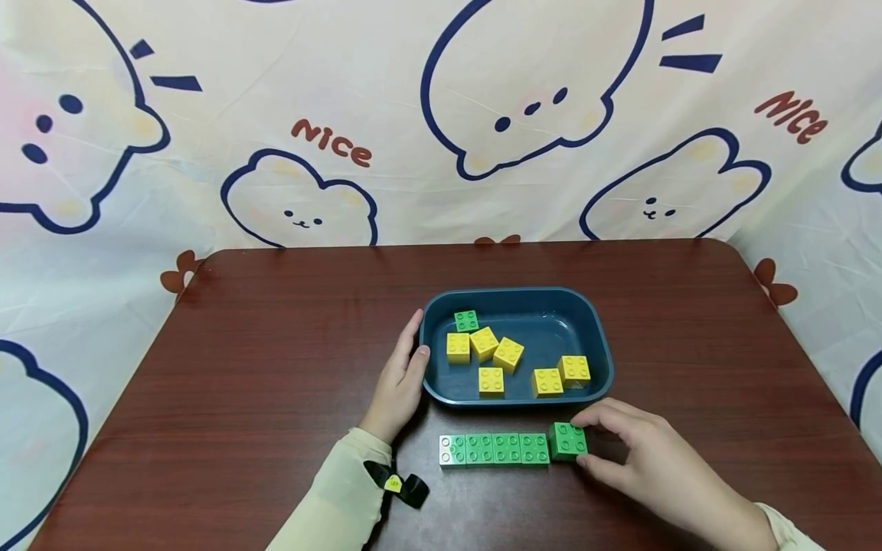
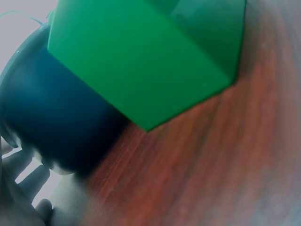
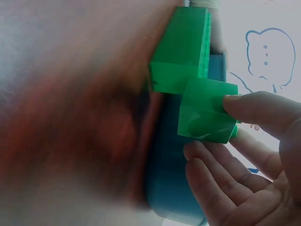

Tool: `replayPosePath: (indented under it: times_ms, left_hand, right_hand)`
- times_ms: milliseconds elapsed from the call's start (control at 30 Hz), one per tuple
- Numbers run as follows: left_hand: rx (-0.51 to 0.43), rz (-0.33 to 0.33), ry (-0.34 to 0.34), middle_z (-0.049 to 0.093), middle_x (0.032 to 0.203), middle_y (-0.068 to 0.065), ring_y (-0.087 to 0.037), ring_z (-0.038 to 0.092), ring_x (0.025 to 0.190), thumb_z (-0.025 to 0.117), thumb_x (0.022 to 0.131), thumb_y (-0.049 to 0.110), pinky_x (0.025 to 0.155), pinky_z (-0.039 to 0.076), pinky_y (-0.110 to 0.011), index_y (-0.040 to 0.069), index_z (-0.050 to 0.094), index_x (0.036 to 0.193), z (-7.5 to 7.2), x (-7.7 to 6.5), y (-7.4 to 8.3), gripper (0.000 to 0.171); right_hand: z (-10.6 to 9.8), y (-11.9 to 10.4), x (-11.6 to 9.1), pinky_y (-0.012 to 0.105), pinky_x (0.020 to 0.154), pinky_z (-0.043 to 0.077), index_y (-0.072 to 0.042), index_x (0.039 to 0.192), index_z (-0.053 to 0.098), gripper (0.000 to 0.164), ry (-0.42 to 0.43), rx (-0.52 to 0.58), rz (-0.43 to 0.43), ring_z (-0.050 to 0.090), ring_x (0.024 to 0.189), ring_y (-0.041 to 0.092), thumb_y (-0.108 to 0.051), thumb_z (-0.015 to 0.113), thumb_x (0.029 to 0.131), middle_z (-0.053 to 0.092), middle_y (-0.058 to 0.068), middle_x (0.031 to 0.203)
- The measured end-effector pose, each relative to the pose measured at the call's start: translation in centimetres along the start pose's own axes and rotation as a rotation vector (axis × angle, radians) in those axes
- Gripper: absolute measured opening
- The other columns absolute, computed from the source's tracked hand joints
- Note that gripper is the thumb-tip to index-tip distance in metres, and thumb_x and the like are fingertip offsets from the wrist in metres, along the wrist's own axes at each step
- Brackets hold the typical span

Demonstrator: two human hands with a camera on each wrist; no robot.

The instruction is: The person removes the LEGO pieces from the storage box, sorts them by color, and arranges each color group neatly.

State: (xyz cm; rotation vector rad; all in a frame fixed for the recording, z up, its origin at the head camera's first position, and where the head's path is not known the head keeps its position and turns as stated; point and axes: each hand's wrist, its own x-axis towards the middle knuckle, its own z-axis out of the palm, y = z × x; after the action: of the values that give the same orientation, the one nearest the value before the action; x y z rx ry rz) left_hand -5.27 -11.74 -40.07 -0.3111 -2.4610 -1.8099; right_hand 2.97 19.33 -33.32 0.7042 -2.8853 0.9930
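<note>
1. A green block (image 1: 568,441) sits pinched between thumb and fingers of the right hand (image 1: 654,455), near the tray (image 1: 544,321)'s front right corner.
2. Just beside it ends a green row (image 1: 506,449).
3. The left hand (image 1: 400,383), fingers straightened, touches the tray's left edge.

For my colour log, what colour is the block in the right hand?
Green; the block shows best in the head view.
</note>
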Motion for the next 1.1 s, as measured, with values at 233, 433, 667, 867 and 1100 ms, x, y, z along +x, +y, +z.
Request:
replayPosePath:
  times_ms: [233,433,667,867,1100]
  left_hand:
    - [0.005,0.005,-0.001,0.025,0.152,0.007,-0.005,0.02,0.137,0.037,0.102,0.02,0.111,0.02,-0.041,0.037,0.022,0.146,0.0,0.0,0.1,0.05]
    - [0.008,0.01,-0.001,0.025,0.151,0.008,-0.005,0.02,0.137,0.036,0.102,0.024,0.111,0.02,-0.041,0.038,0.022,0.146,0.0,0.0,0.1,0.048]
    - [0.01,0.008,-0.002,0.025,0.151,0.007,-0.005,0.02,0.137,0.036,0.102,0.026,0.111,0.02,-0.041,0.038,0.021,0.146,0.0,0.0,0.1,0.048]
    - [0.012,0.003,0.002,0.025,0.152,0.005,-0.005,0.021,0.137,0.036,0.102,0.018,0.111,0.02,-0.042,0.037,0.022,0.146,0.0,0.0,0.0,0.051]
    - [0.006,-0.007,-0.001,0.025,0.151,0.012,-0.005,0.021,0.137,0.036,0.102,0.02,0.111,0.02,-0.041,0.038,0.022,0.146,0.0,0.0,0.1,0.05]
  right_hand:
    - [1.1,1.0,-0.3,0.025,0.07,0.053,-0.032,0.099,0.061,0.038,-0.029,0.015,-0.003,0.06,0.085,0.002,-0.017,0.081,0.071,0.058,-0.021,0.098]
    - [1.4,1.4,-0.4,0.024,0.069,0.052,-0.033,0.1,0.06,0.038,-0.029,0.025,-0.016,0.059,0.085,0.0,-0.016,0.08,0.072,0.057,-0.021,0.097]
    - [1.7,1.4,-0.5,0.024,0.07,0.052,-0.032,0.099,0.061,0.04,-0.026,0.03,-0.03,0.059,0.085,-0.001,-0.014,0.081,0.07,0.058,-0.021,0.097]
    - [1.8,1.4,-0.4,0.024,0.07,0.052,-0.032,0.099,0.061,0.04,-0.033,0.035,-0.027,0.059,0.085,0.0,-0.014,0.081,0.07,0.058,-0.021,0.097]
    - [1.8,1.3,-0.3,0.024,0.071,0.052,-0.032,0.1,0.061,0.039,-0.04,0.039,-0.027,0.059,0.086,0.001,-0.014,0.08,0.071,0.058,-0.021,0.097]
